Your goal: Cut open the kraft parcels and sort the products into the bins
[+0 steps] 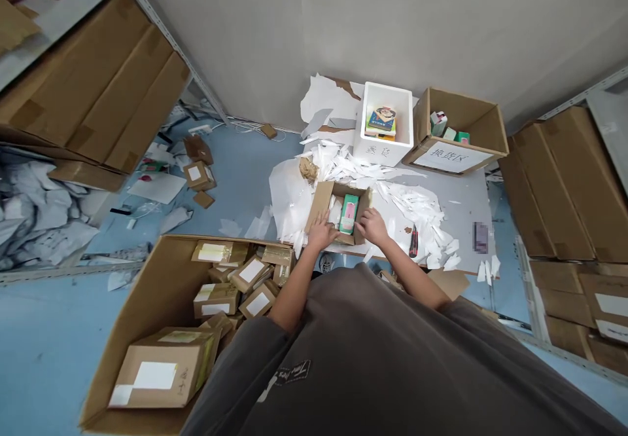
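Observation:
A small opened cardboard box (318, 204) sits in front of me on the table, its left flap folded outward. Inside it lies a green and pink carton (348, 213), beside some clear or white packing material (335, 212). My left hand (321, 232) grips the near left side of the cardboard box, fingers over its edge. On the opposite side, my right hand (373, 226) is closed on the right wall, with its fingertips near the carton. A red and black box cutter (414, 241) lies to the right of my right hand.
White paper scraps (417, 210) cover much of the table (466, 200). Behind stand a white foam bin (383, 151) with books and a cardboard bin (456, 161) with cartons. A large box of parcels (122, 331) is at my left. Shelves with big boxes (574, 181) flank both sides.

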`<act>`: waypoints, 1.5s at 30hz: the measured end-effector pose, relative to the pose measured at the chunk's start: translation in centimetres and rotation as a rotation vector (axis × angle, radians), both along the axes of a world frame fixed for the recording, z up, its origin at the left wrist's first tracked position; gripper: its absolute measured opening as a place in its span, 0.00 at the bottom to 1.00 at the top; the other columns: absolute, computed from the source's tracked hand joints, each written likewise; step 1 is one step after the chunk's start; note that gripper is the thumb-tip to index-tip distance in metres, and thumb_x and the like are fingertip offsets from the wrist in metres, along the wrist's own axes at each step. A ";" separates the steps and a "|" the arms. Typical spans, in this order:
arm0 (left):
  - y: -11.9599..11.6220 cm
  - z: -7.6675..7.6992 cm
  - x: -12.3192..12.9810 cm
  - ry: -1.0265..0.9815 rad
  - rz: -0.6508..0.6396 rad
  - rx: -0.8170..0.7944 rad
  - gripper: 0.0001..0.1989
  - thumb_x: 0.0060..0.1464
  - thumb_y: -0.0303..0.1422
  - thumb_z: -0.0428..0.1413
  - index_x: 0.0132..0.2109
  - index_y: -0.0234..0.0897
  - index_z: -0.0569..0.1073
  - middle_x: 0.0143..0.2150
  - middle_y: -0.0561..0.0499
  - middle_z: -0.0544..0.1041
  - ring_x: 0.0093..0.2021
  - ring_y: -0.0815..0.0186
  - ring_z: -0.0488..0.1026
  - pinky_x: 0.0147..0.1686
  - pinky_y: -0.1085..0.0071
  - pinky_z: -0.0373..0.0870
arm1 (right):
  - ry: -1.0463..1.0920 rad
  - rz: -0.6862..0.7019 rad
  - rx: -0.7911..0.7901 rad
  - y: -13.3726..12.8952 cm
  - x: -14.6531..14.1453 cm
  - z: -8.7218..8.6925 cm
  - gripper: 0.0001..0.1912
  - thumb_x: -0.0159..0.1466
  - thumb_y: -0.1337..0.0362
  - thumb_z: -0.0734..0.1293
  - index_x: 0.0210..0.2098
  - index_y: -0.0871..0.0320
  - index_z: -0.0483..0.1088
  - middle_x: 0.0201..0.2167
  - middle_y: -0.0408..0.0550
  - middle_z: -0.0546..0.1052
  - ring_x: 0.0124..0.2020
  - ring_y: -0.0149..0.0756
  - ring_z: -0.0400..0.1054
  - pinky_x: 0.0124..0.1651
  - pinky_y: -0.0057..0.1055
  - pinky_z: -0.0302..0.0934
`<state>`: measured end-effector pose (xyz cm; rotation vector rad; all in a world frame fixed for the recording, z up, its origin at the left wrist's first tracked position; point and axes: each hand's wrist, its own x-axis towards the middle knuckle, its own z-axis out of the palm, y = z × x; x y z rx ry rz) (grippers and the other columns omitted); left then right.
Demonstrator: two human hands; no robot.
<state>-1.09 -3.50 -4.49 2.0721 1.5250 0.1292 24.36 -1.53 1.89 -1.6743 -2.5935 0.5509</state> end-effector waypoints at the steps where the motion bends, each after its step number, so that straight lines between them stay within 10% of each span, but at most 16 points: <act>1: 0.1 -0.3 -0.2 -0.025 -0.011 -0.025 0.26 0.63 0.52 0.64 0.61 0.43 0.82 0.85 0.49 0.45 0.82 0.37 0.45 0.76 0.42 0.57 | -0.015 -0.075 -0.012 -1.0 1.0 -0.4 0.20 0.77 0.55 0.62 0.50 0.59 0.83 0.55 0.62 0.77 0.62 0.55 0.65 0.72 0.53 0.52; 5: 0.8 -1.5 -1.4 -0.104 -0.065 -0.109 0.45 0.53 0.57 0.70 0.72 0.42 0.73 0.85 0.46 0.39 0.82 0.35 0.42 0.77 0.45 0.56 | 0.029 -0.298 -0.178 -4.5 3.0 -3.4 0.28 0.76 0.53 0.65 0.70 0.59 0.69 0.68 0.63 0.72 0.68 0.53 0.66 0.73 0.52 0.55; 12: 1.2 -1.6 -1.6 -0.126 -0.044 -0.179 0.36 0.69 0.59 0.53 0.72 0.41 0.73 0.86 0.52 0.36 0.84 0.41 0.37 0.79 0.49 0.50 | 0.369 -0.486 -0.322 -6.0 3.2 -6.9 0.33 0.77 0.46 0.60 0.74 0.57 0.67 0.73 0.57 0.69 0.73 0.47 0.64 0.75 0.44 0.57; 20: 3.0 -1.4 4.2 0.182 0.179 -0.318 0.36 0.69 0.56 0.48 0.74 0.41 0.72 0.85 0.51 0.42 0.82 0.29 0.34 0.75 0.29 0.46 | 0.255 -0.574 -0.336 -5.6 1.8 -5.7 0.29 0.80 0.50 0.57 0.69 0.61 0.70 0.68 0.61 0.75 0.70 0.49 0.69 0.72 0.42 0.60; 32: 3.8 -1.8 4.7 0.121 0.245 -0.321 0.30 0.67 0.51 0.52 0.64 0.39 0.81 0.84 0.45 0.51 0.81 0.28 0.25 0.72 0.24 0.45 | 0.187 -0.628 -0.334 -5.9 0.3 -4.5 0.30 0.81 0.50 0.56 0.72 0.63 0.66 0.68 0.63 0.75 0.69 0.50 0.70 0.70 0.41 0.61; 41: 2.6 1.1 -1.2 -0.302 0.006 -0.199 0.25 0.71 0.52 0.51 0.47 0.42 0.87 0.77 0.49 0.67 0.82 0.48 0.49 0.80 0.44 0.46 | 0.142 -0.664 -0.345 -5.9 0.4 -3.9 0.31 0.81 0.50 0.54 0.72 0.63 0.67 0.67 0.62 0.75 0.68 0.49 0.70 0.68 0.39 0.61; 45: 0.9 1.9 -2.7 -0.196 -0.138 -0.216 0.41 0.54 0.55 0.68 0.70 0.44 0.76 0.85 0.47 0.47 0.83 0.37 0.36 0.79 0.42 0.46 | 0.051 -0.666 -0.344 -5.7 -0.3 -3.4 0.33 0.80 0.47 0.57 0.74 0.64 0.63 0.66 0.65 0.75 0.67 0.52 0.71 0.64 0.38 0.63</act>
